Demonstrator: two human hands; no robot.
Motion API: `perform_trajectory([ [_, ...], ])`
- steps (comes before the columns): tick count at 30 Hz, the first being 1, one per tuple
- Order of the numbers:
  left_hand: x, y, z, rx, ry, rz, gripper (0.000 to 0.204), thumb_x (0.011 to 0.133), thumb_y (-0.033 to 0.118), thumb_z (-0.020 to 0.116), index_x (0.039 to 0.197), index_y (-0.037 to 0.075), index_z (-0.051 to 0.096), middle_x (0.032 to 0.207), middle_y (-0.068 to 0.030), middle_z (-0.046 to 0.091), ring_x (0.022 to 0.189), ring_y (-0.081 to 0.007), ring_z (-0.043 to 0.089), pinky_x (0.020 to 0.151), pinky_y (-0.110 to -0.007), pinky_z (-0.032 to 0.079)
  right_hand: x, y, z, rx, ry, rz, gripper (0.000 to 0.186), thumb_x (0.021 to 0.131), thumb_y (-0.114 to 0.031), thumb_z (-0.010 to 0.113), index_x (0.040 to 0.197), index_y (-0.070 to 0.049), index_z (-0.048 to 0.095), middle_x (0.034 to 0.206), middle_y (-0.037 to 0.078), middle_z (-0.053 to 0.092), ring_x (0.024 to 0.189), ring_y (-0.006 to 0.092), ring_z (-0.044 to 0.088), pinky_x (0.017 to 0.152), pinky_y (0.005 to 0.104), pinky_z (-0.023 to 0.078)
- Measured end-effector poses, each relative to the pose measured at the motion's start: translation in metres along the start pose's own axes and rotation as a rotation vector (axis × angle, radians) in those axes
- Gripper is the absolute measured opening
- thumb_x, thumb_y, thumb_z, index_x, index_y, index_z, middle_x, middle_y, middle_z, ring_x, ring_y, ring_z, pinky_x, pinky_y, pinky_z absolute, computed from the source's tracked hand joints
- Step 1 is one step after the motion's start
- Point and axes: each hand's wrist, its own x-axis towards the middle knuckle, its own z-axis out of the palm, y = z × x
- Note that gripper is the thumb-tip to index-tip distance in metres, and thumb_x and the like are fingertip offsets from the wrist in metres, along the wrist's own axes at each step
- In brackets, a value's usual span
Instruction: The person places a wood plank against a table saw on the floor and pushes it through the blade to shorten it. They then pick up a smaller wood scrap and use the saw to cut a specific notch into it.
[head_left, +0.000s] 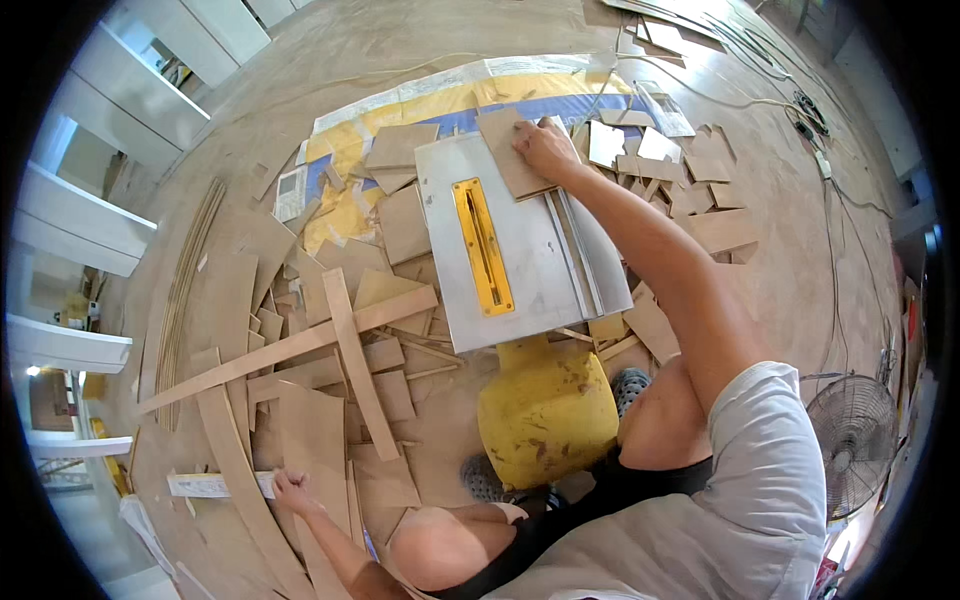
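At the saw worktop's (535,265) 12 o'clock, the right hand (545,152) lies bent-fingered on a fibreboard panel (509,168), its grip unclear. Toward 7 o'clock, the left hand (294,493) seems closed on a white strip (215,485). Scattered offcuts (405,225) suggest much cutting done; what remains I cannot tell.
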Motion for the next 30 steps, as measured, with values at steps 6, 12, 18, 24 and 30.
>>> perform_trajectory([
  [6,-0.043,0.131,0.258,0.260,-0.504,0.162,0.028,0.104,0.027,0.058,0.091,0.003,0.062,0.071,-0.0054,0.065,0.067,-0.0128,0.064,0.064,-0.028,0.053,0.029,-0.014,0.036,-0.091,0.168,-0.037,0.043,0.098,-0.040,0.056,0.125,-0.009,0.065,0.125,0.014,0.065,0.120,0.0345,0.058,0.105,0.0519,0.040],
  [12,-0.046,0.133,0.458,0.377,-0.895,0.499,0.030,0.105,0.026,0.056,0.106,-0.002,0.067,0.089,-0.0106,0.073,0.081,-0.0172,0.071,0.076,-0.029,0.056,0.032,-0.039,0.054,0.000,0.136,-0.169,0.037,0.098,-0.029,0.054,0.126,-0.008,0.066,0.122,0.010,0.067,0.120,0.0321,0.056,0.105,0.0500,0.038],
  [18,-0.124,0.118,0.608,0.399,-0.919,0.927,0.048,0.106,0.033,0.049,0.137,-0.003,0.058,0.141,-0.0235,0.057,0.133,-0.0363,0.052,0.115,-0.042,0.037,0.027,-0.062,0.054,-0.044,0.117,-0.172,0.047,0.100,-0.022,0.044,0.143,-0.003,0.052,0.127,0.017,0.066,0.128,0.0367,0.054,0.111,0.0546,0.035],
  [24,-0.142,0.082,0.654,0.599,-0.869,1.219,0.051,0.109,0.031,0.038,0.147,-0.002,0.048,0.157,-0.0198,0.042,0.146,-0.0407,0.034,0.124,-0.046,0.026,0.016,-0.055,0.056,-0.104,0.227,-0.166,0.049,0.096,-0.016,0.044,0.141,0.000,0.054,0.123,0.020,0.066,0.119,0.0377,0.057,0.105,0.0530,0.039],
  [30,-0.143,0.082,0.643,0.670,-0.909,1.184,0.052,0.110,0.029,0.034,0.149,-0.004,0.044,0.160,-0.0186,0.038,0.148,-0.0369,0.033,0.126,-0.044,0.021,0.003,-0.067,0.046,-0.176,0.131,-0.060,0.040,0.095,-0.017,0.046,0.125,-0.001,0.064,0.122,0.018,0.066,0.120,0.0360,0.057,0.104,0.0498,0.040],
])
